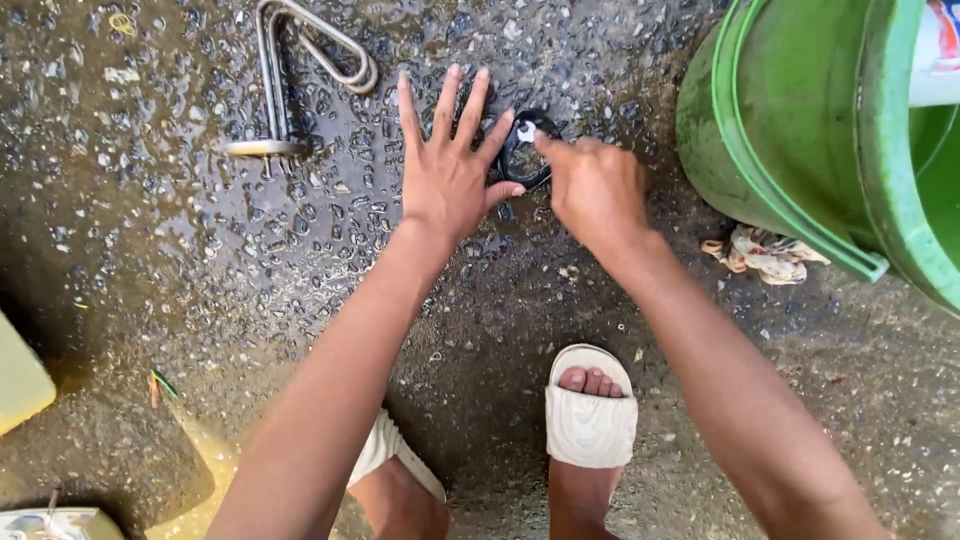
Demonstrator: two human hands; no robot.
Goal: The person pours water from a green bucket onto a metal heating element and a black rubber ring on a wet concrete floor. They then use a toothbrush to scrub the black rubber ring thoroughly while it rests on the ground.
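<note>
A small black ring-shaped part (524, 150) lies on wet pebbled concrete. My left hand (448, 165) is spread flat on the ground beside it, thumb and forefinger framing the ring's left edge. My right hand (592, 185) has its fingers curled and its fingertips press a small white piece (526, 130) at the ring's top. A bent metal heating-coil loop (285, 85) lies on the ground to the upper left, apart from both hands.
A green plastic bucket (800, 130) stands at the right, a crumpled rag (765, 252) at its base. My feet in white slide sandals (590, 415) are at the bottom. A pale yellow object (20, 380) sits at the left edge.
</note>
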